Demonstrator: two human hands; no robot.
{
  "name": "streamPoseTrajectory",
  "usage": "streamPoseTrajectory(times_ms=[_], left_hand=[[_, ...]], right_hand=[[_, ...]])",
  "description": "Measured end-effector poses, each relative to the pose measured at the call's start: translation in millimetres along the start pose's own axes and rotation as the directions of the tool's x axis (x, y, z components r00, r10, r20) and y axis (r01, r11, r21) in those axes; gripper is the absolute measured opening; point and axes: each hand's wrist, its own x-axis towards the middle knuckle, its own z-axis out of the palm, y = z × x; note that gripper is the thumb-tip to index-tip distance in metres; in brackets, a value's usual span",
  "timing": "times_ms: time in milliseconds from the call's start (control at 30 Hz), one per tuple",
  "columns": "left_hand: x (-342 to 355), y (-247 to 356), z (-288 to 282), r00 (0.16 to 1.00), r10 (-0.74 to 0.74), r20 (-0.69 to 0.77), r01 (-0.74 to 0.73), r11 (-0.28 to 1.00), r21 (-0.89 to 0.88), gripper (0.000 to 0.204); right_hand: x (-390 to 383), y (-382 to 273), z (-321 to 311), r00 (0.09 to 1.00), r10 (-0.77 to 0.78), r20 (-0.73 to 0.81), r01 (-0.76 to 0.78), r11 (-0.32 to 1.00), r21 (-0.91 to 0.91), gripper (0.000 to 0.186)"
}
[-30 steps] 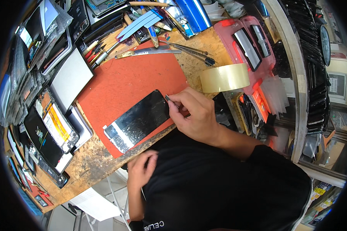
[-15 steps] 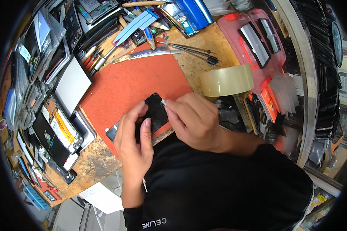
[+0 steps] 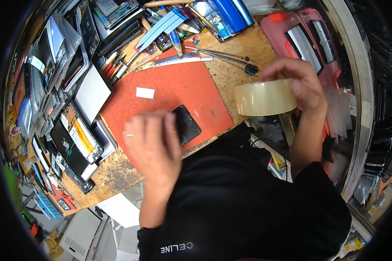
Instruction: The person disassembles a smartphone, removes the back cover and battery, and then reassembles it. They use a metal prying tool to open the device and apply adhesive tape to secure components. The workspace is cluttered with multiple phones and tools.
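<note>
A black phone-like slab (image 3: 188,127) with a speckled surface lies on the red-orange mat (image 3: 185,82). My left hand (image 3: 152,137) is over its left end, blurred by motion, so its grip does not show. A thin white sliver shows by the left fingers. To the right, my right hand (image 3: 302,82) is closed on the wide roll of clear tape (image 3: 265,98), thumb at its near side and fingers over the far rim. Above my left hand, a small white rectangular piece (image 3: 145,92) lies flat on the mat.
Opened phones (image 3: 76,139) and stacked devices crowd the left. Pens, a knife (image 3: 174,60), tweezers (image 3: 224,58) and blue strips (image 3: 163,28) lie along the back. A translucent red case (image 3: 300,39) stands at the right, beyond the tape. The wooden bench's front edge runs near my body.
My right hand has left the slab's corner and moved right to the tape roll. The left hand has shifted over the slab. A white piece now shows on the mat.
</note>
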Motion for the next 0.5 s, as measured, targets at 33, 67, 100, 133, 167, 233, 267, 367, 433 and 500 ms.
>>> streamPoseTrajectory(times_ms=[33, 67, 100, 133, 167, 233, 267, 367, 433, 500], left_hand=[[-7.0, 4.5, 10.0, 0.995, -0.054, 0.084, 0.053, 0.999, 0.004, 0.012], [-13.8, 8.1, 18.1, 0.986, -0.082, 0.147, 0.085, 0.996, -0.015, 0.015], [-18.2, 9.5, 24.5, 0.983, -0.126, 0.135, 0.12, 0.991, 0.058, 0.021], [-22.1, 9.7, 26.1, 0.986, -0.132, 0.104, 0.124, 0.989, 0.081, 0.023], [-24.0, 9.6, 27.6, 0.987, -0.135, 0.09, 0.126, 0.987, 0.102, 0.025], [-24.1, 8.8, 28.4, 0.982, -0.173, 0.078, 0.164, 0.981, 0.103, 0.031], [-22.9, 8.4, 28.5, 0.98, -0.181, 0.08, 0.171, 0.979, 0.11, 0.032], [-21.3, 9.2, 28.0, 0.979, -0.192, 0.068, 0.188, 0.98, 0.061, 0.033], [-22.6, 10.7, 25.5, 0.973, -0.198, 0.118, 0.197, 0.98, 0.025, 0.031], [-23.6, 14.4, 21.3, 0.968, -0.181, 0.172, 0.183, 0.983, 0.0, 0.026]], right_hand=[[-2.5, 8.6, -3.4, 0.986, 0.036, 0.161, -0.066, 0.981, 0.185, 0.042], [-8.9, 13.1, -6.8, 0.982, 0.101, 0.159, -0.117, 0.989, 0.096, 0.042], [-17.6, 15.6, -8.3, 0.978, 0.128, 0.163, -0.137, 0.989, 0.048, 0.043], [-27.1, 16.7, -8.5, 0.979, 0.128, 0.159, -0.132, 0.991, 0.018, 0.044], [-38.7, 16.2, -5.8, 0.983, 0.162, 0.087, -0.161, 0.987, -0.014, 0.043], [-50.2, 15.6, -6.2, 0.991, 0.12, 0.054, -0.118, 0.992, -0.039, 0.042], [-53.6, 15.1, -6.2, 0.995, 0.094, 0.031, -0.093, 0.994, -0.053, 0.041], [-57.6, 16.2, -5.2, 0.99, 0.139, -0.001, -0.139, 0.99, 0.024, 0.04], [-60.4, 18.7, -6.5, 0.991, 0.135, -0.021, -0.133, 0.989, 0.059, 0.04], [-64.2, 23.1, -9.2, 0.991, 0.13, -0.022, -0.129, 0.991, 0.044, 0.04]])
